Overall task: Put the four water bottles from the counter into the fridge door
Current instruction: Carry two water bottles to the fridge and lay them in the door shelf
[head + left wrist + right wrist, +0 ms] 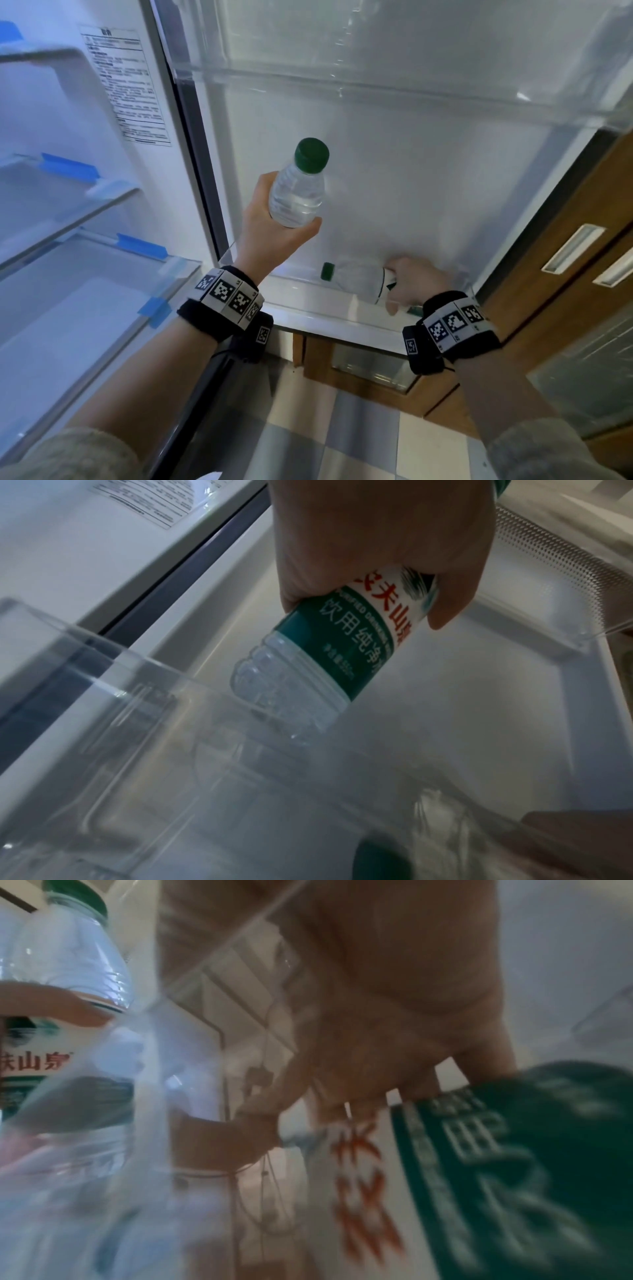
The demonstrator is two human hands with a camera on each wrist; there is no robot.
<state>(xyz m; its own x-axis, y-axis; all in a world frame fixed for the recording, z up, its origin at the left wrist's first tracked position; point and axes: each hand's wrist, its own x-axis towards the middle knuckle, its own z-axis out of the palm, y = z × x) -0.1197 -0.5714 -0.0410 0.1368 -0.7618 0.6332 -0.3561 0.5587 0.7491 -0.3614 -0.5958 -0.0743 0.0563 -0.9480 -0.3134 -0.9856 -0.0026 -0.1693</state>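
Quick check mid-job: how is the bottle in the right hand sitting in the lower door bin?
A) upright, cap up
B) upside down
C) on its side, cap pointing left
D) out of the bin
C: in the head view the clear green-capped water bottle lies sideways in the clear plastic door bin, gripped by the right hand.

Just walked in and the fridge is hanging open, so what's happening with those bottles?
A person is loading water bottles into the fridge door. Their left hand grips one green-capped bottle, upright and tilted, above the lower door bin. Their right hand holds a second bottle by its label; it lies on its side in that bin, cap pointing left. No other bottles show in the door, and the shelf above looks empty.
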